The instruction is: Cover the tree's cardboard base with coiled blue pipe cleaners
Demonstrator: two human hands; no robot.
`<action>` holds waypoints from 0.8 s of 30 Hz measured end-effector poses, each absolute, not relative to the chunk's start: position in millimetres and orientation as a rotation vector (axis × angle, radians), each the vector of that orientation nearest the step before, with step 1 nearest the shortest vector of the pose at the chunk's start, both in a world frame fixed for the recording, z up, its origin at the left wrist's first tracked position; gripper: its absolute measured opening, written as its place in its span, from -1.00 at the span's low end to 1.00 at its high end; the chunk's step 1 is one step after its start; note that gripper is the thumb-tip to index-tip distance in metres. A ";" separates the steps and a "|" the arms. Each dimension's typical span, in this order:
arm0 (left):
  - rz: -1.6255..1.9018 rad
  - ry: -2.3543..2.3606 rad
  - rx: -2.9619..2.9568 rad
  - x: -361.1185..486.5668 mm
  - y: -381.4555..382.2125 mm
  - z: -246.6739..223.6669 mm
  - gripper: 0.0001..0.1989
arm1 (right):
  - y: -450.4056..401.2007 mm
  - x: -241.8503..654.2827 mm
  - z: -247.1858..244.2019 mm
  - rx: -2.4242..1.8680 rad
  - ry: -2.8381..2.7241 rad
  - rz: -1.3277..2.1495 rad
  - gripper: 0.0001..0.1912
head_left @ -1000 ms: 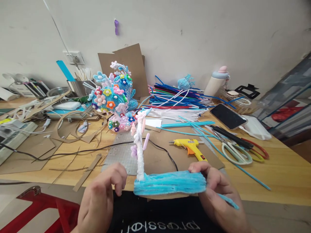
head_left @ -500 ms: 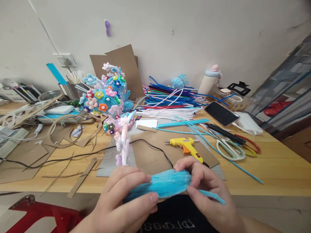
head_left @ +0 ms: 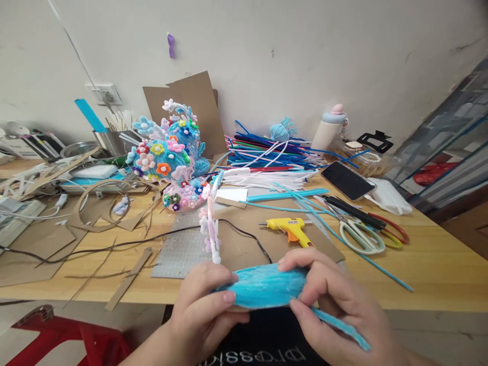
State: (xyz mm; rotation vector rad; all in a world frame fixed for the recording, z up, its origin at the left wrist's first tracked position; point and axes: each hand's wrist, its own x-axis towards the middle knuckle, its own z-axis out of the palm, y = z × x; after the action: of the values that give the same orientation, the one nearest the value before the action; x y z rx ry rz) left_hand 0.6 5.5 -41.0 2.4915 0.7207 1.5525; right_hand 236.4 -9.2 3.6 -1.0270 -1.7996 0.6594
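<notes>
The blue fuzzy piece (head_left: pixel 265 287) spans both hands, clear of the glue gun (head_left: pixel 292 229).

My view crops the red stool (head_left: pixel 72 338) at eight o'clock; the left hand (head_left: pixel 208 307) hides the blue bundle (head_left: pixel 267 287) at its nine-o'clock end.

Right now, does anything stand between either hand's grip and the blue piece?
Nothing visible does: the left hand and right hand both touch the blue piece. A blue strand sticks out beside it, at the right.
</notes>
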 end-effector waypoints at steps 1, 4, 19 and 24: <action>1.569 0.730 2.464 0.3 4.8 -40.2 -0.61 | -9.3 235.9 3.3 -1.033 -1.801 0.652 -0.79; 1.597 0.802 2.439 -0.8 1.9 -32.3 -0.68 | -8.9 234.9 2.9 -1.018 -1.805 0.644 -0.80; 1.623 0.995 2.683 2.5 -5.0 -18.3 -0.79 | -2.9 226.6 1.4 -0.969 -1.755 0.643 -0.82; 1.634 1.114 2.726 -2.3 -8.7 -41.2 -0.60 | -3.4 225.0 1.0 -0.985 -1.726 0.667 -0.82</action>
State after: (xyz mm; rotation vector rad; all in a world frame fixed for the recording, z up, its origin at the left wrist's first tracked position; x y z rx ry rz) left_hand -2.3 -8.7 -41.2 2.7260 1.1138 1.6343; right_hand 225.0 -3.4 1.0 -0.9853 -1.7258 0.6668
